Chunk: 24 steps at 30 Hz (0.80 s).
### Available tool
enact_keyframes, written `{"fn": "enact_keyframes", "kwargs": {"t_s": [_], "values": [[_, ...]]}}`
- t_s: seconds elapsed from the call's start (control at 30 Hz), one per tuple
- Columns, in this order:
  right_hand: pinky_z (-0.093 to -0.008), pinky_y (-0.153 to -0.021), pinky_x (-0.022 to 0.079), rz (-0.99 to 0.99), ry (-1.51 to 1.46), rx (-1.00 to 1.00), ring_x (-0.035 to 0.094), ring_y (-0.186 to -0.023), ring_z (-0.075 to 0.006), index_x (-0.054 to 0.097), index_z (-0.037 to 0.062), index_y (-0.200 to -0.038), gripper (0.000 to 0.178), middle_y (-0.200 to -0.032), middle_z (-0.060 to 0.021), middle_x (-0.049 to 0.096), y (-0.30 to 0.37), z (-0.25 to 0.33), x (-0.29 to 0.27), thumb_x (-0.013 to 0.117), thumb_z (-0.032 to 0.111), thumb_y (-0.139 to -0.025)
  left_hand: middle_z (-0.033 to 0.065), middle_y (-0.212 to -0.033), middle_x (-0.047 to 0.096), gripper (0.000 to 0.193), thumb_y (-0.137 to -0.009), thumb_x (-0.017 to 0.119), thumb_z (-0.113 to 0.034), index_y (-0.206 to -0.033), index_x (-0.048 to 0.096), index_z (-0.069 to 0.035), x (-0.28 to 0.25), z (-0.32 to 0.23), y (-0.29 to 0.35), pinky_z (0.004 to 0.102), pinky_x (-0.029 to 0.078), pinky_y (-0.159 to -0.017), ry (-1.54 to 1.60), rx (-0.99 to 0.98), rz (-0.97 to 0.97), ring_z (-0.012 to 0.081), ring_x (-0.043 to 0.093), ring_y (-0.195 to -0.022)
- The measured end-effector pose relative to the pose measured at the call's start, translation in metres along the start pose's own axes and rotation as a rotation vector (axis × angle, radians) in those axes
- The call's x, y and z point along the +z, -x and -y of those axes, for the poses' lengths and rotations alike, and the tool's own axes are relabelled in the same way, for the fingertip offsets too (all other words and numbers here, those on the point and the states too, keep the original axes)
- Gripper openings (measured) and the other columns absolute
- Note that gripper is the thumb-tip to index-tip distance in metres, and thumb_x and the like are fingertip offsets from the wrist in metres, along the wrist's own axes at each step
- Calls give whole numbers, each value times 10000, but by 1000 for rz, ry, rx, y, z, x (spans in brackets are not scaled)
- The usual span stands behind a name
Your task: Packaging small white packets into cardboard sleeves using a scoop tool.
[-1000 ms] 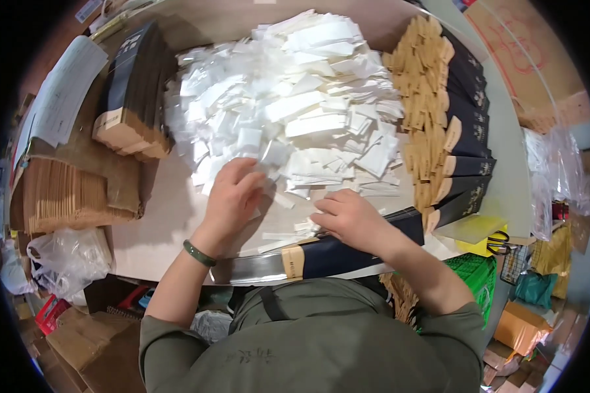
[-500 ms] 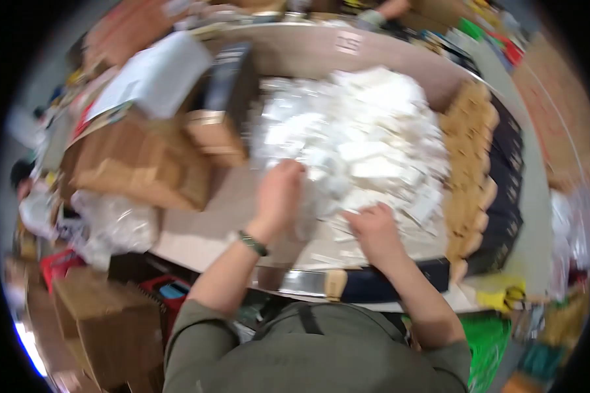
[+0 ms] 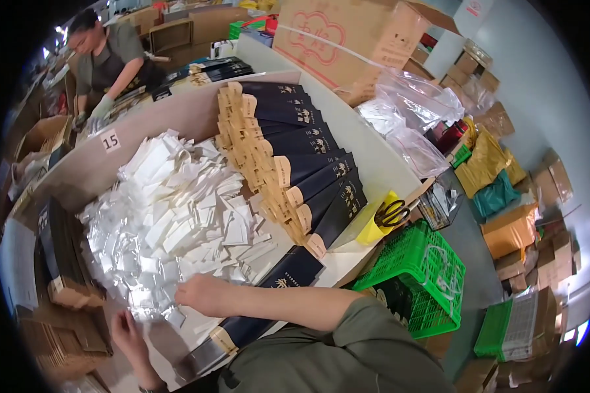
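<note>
My right hand point(image 3: 206, 295) is closed over the near edge of a heap of small clear plastic packets point(image 3: 144, 265); whatever its fingertips hold is hidden. To its lower left, my left hand point(image 3: 130, 337) has its fingers a little apart, with nothing visible between them. White folded slips point(image 3: 177, 190) form a pile joined to the packets. Right of the pile, flat dark-blue sleeves with tan ends point(image 3: 308, 150) overlap in a long row. Another dark-blue sleeve point(image 3: 288, 270) lies along the near table edge, by my right forearm.
A raised board wall point(image 3: 196, 108) rims the table's far side. Dark boxes point(image 3: 62, 262) stand at the left. To the right are scissors point(image 3: 393, 213) in a yellow holder, a green crate point(image 3: 416, 278) and a large carton point(image 3: 334, 49). A co-worker point(image 3: 115, 59) works beyond the wall.
My view has swung to the right, showing more of the sleeve row and green crate. My hands have come closer together at the packets' near edge.
</note>
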State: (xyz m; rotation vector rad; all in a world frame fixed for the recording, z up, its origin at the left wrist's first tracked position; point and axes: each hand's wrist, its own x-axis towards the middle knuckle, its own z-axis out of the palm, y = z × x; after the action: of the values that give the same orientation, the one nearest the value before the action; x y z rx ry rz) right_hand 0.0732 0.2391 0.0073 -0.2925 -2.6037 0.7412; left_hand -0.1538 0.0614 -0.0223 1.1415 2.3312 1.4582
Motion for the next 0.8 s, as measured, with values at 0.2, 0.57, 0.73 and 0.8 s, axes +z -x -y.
{"fn": "enact_keyframes", "kwargs": {"t_s": [0.2,0.57,0.73,0.8], "values": [[-503,-731,504,-20,8,45,631,-867,-403,594,52,-895,130,-895,-192,644,-25,-49,-16,526,162,-884,64,-798,607,158,-773,740,-87,-922,690,-106,38,-45,135,385,454,-627,-254,491,285,266,588,-716],[-439,-795,528,-87,293,24,653,-920,-331,724,86,-847,130,-932,-130,685,-114,-60,-81,598,118,-863,85,-996,649,404,-675,838,-130,-1046,681,-97,34,-73,123,423,481,-814,-288,403,223,312,595,-915],[-475,-744,557,447,625,-62,699,-849,-337,730,12,-806,117,-865,-186,694,-118,-84,-51,627,47,-764,125,-1060,669,356,-704,766,-24,-1043,671,-74,-37,-83,82,438,494,-863,-501,473,-16,334,617,-1025],[-474,-742,557,446,701,-47,702,-865,-338,731,26,-794,108,-854,-184,701,-104,-93,-54,638,56,-748,136,-1024,684,283,-739,708,37,-1005,658,-48,-81,-78,34,435,507,-847,-574,579,-248,351,638,-990]]}}
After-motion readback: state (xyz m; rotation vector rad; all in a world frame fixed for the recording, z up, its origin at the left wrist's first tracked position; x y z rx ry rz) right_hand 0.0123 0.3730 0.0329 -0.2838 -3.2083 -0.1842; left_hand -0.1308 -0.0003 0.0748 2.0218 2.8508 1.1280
